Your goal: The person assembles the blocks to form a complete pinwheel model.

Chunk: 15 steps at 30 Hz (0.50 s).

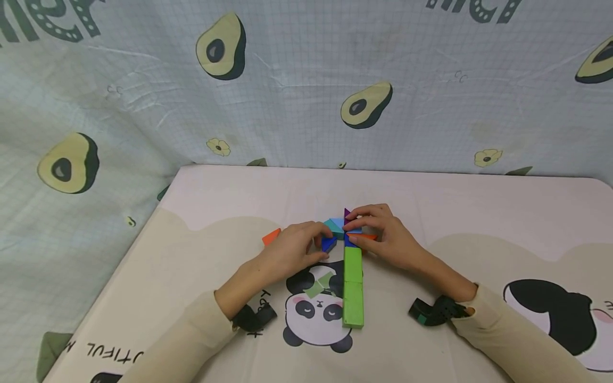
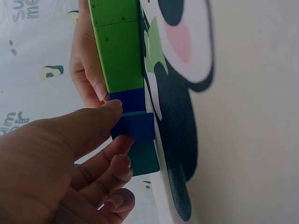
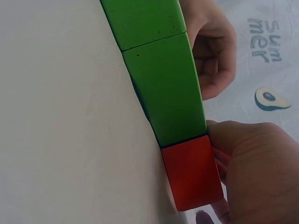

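My left hand pinches a small dark blue block between thumb and finger, left of a row of blocks. In the left wrist view, this blue block overlaps a teal block. Close by on the right, my right hand holds an orange triangular block at the row's far end, fingers curled over a purple block. Two green blocks lie end to end toward me, with another dark blue block beyond them. Teal and light blue pieces sit between the hands.
Partly behind my left hand lies another orange block. The tablecloth carries printed pandas, one beside the green blocks. An avocado-print cloth hangs behind the table. Dark wrist straps sit at both cuffs.
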Motion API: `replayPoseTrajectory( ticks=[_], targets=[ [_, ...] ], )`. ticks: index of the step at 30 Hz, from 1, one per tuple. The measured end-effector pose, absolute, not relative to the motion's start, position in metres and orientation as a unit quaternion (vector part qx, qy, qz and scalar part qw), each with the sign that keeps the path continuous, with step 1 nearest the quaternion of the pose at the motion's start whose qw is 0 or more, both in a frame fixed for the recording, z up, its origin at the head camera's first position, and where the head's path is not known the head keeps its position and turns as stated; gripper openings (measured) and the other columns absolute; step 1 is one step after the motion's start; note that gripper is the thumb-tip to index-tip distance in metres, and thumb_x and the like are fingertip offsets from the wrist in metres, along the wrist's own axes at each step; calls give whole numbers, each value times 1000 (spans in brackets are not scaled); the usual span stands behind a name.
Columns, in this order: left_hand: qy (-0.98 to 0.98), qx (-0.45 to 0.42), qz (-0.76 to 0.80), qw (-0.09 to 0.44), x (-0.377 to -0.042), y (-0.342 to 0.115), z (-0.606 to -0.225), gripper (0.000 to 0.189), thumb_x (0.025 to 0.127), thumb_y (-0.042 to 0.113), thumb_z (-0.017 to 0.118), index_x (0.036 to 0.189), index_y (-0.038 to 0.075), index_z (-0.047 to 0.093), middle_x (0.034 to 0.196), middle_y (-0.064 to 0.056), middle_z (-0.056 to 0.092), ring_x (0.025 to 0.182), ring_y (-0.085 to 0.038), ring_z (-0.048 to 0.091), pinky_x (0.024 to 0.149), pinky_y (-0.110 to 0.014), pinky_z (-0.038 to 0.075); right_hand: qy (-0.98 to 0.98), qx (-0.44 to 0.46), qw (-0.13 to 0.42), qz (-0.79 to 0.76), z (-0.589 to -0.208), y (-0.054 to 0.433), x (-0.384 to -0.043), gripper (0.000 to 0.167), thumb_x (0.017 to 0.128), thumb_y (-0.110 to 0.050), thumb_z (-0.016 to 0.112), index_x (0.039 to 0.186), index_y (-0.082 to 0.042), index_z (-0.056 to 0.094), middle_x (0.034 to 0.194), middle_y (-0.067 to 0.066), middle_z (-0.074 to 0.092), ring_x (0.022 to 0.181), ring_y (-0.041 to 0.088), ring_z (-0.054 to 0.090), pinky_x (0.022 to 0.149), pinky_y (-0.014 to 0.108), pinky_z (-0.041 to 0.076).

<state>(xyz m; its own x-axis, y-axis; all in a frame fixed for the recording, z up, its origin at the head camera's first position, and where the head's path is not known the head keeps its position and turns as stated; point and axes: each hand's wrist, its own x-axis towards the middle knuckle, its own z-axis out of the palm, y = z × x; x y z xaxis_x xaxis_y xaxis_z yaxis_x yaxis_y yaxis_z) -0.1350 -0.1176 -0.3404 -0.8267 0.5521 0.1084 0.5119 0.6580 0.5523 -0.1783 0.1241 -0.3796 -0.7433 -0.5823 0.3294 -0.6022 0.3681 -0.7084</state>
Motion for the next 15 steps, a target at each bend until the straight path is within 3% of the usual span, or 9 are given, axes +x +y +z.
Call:
replayPoseTrajectory(
  ticks=[15],
  targets=[
    [905, 298, 302, 22, -139, -112, -343, 24, 85, 13, 73, 105, 8, 62, 82, 2, 57, 70, -12, 50, 62, -23, 43, -829, 355, 10, 431, -380, 124, -178, 22, 86, -16, 73, 108, -16, 73, 124, -1, 56, 118, 21, 37, 90, 44, 37]
  ],
)
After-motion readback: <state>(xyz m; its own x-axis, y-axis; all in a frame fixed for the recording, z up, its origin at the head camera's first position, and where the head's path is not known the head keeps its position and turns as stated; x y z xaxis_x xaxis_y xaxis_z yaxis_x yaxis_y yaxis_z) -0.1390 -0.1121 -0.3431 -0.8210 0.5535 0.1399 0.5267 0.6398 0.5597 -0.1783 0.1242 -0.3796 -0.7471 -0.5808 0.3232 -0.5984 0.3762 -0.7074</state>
